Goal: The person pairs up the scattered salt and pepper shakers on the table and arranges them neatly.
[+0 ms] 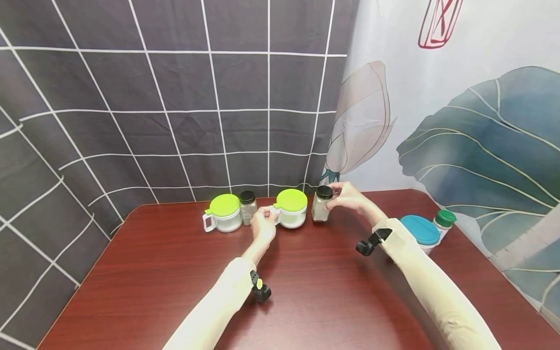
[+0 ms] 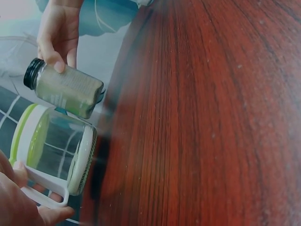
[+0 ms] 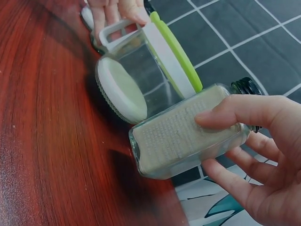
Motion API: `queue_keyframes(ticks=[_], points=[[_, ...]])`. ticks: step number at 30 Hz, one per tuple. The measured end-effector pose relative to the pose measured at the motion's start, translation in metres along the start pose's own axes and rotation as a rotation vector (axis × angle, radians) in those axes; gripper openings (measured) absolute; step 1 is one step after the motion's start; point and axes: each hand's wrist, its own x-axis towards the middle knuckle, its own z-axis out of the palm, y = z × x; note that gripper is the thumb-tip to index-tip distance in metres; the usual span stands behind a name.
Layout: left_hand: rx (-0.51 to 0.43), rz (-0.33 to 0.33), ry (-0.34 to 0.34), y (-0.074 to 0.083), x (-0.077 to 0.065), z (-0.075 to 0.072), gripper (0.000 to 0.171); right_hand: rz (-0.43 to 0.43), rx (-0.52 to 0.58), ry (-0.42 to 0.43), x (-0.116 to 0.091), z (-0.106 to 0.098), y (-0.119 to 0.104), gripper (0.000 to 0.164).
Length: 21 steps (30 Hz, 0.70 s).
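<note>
Taking 12 o'clock as the far side of the table (image 1: pixel 175 272), the head view has the left hand (image 1: pixel 264 226) pinching the white handle (image 2: pixel 49 179) of a lime-lidded glass condiment jar (image 1: pixel 292 218) at 12. At 1 o'clock, the right hand (image 1: pixel 347 197) is clamped on a black-capped square spice jar (image 1: pixel 321 206), thumb against fingers.

The wrist views add what the head view does not: fine print on the spice jar's side and a white layer in the condiment jar's base. Whether the spice jar touches the wood I cannot tell. Only the head view shows a blue-lidded tub (image 1: pixel 421 230) and green-capped bottle (image 1: pixel 444 221) between 2 and 3 o'clock.

A second lime-lidded jar (image 1: pixel 228 221) and second spice jar (image 1: pixel 249 214) stand side by side at 11. The back edge lies just behind this row; the widest room for moving stretches toward 6 o'clock.
</note>
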Motion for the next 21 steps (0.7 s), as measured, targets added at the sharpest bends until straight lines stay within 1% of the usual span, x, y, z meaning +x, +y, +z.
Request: queue_keyframes(ticks=[7,13,21], points=[[-0.015,0.006,0.020,-0.0005,0.0017,-0.0004,0.019,0.000,-0.011,-0.006,0.0015,0.0027,0.0005,0.052],[-0.019,0.002,0.022,-0.0030,0.0026,0.0008,0.020,-0.008,0.006,-0.008,0.0027,0.0035,0.0010,0.055],[-0.012,0.012,0.037,-0.0055,0.0013,0.0015,0.021,-0.016,0.013,0.000,0.0041,0.0073,0.0014,0.051]])
